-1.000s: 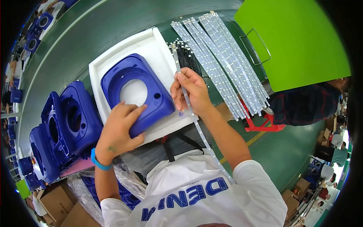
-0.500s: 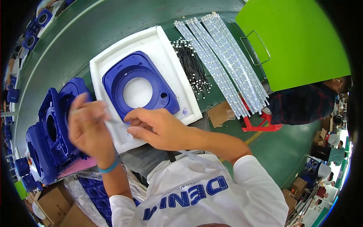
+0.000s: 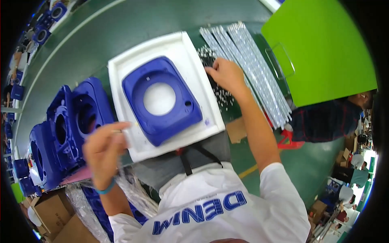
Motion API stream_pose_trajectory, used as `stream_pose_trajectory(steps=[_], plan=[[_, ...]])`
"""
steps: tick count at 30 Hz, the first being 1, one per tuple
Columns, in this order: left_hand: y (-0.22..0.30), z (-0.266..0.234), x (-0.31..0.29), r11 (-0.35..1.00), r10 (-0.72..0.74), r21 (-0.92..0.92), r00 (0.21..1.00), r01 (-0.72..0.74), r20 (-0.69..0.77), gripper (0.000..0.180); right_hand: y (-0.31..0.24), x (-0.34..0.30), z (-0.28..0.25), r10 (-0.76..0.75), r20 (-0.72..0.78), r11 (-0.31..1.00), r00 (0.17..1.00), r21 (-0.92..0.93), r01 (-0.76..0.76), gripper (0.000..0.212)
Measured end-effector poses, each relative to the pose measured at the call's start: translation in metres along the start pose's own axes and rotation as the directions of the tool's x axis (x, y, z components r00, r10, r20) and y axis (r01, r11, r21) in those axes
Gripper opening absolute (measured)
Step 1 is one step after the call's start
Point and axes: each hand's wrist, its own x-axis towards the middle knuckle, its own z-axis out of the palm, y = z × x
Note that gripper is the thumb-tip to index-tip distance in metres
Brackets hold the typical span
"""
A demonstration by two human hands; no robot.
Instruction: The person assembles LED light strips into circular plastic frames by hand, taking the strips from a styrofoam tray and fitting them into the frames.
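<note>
A blue plastic housing (image 3: pixel 184 121) with a large round opening lies on a white foam tray (image 3: pixel 118 93) in front of me. Off the tray's lower left corner, my left hand (image 3: pixel 104 152), with a blue band at its wrist, is closed in a pinch. A small thin thing shows at its fingertips, too blurred to name. My right hand (image 3: pixel 230 77) reaches beyond the tray's right edge with bent fingers over a pile of short black cables (image 3: pixel 223 95) with white connectors. Its fingertips touch the pile; what they pinch is hidden.
LED strips (image 3: pixel 259 73) lie in bundles right of the cables, beside a green panel (image 3: pixel 320 52) with a wire handle. More blue housings (image 3: pixel 60 133) stand at the left. Cardboard boxes (image 3: pixel 54 212) and plastic wrap (image 3: pixel 83 206) sit lower left. A person in a dark shirt (image 3: pixel 320 119) is at the right.
My right hand has moved from the housing's near edge up and right to the cable pile. My left hand has come down slightly and closed into a pinch. The view has shifted slightly.
</note>
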Motion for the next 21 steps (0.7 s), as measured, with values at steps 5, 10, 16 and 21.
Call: stream_pose_trajectory(steps=[5, 10, 16, 21], plan=[[-0.055, 0.053, 0.001, 0.969, -0.106, -0.210, 0.986, 0.131, 0.127, 0.023, -0.007, -0.010, 0.012, 0.019, -0.047, 0.984, 0.999, 0.180, -0.011, 0.026], [-0.072, 0.056, -0.006, 0.899, -0.163, -0.409, 0.986, 0.160, 0.028, 0.027, -0.007, -0.021, 0.002, 0.049, -0.102, 0.934, 0.994, 0.357, -0.010, 0.018], [-0.079, 0.057, -0.005, 0.878, -0.166, -0.457, 0.986, 0.144, -0.008, 0.030, -0.005, -0.032, 0.006, 0.058, -0.208, 0.868, 0.976, 0.493, 0.053, 0.019], [-0.078, 0.058, -0.003, 0.892, -0.157, -0.436, 0.986, 0.120, -0.051, 0.032, -0.004, -0.027, 0.005, -0.035, -0.210, 0.934, 0.977, 0.341, 0.107, 0.019]])
